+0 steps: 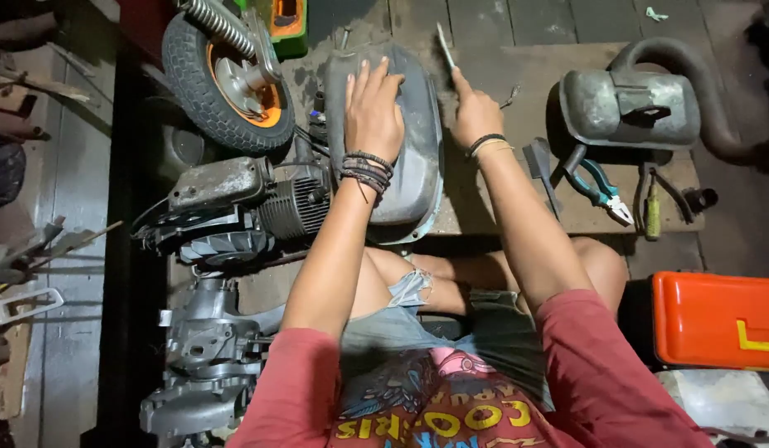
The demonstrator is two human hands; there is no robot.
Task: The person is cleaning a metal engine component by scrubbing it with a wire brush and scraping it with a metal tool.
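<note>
Left hand (pixel 373 108) flat on grey engine cover (pixel 417 158), right hand (pixel 475 114) gripping thin blade (pixel 445 46) beside it.

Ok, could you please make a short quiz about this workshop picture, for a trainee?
1. True or false: the left hand lies flat on the grey metal cover.
2. What does the right hand hold?
A. a thin flat blade
B. the pliers
C. the orange box
3. Fill in: the blue-handled pliers lie just below the grey ______.

Key
1. True: the palm and spread fingers press on the cover.
2. A: the blade points up and away from the person; its exact kind is unclear.
3. Muffler: its curved pipe bends off to the right.
</note>
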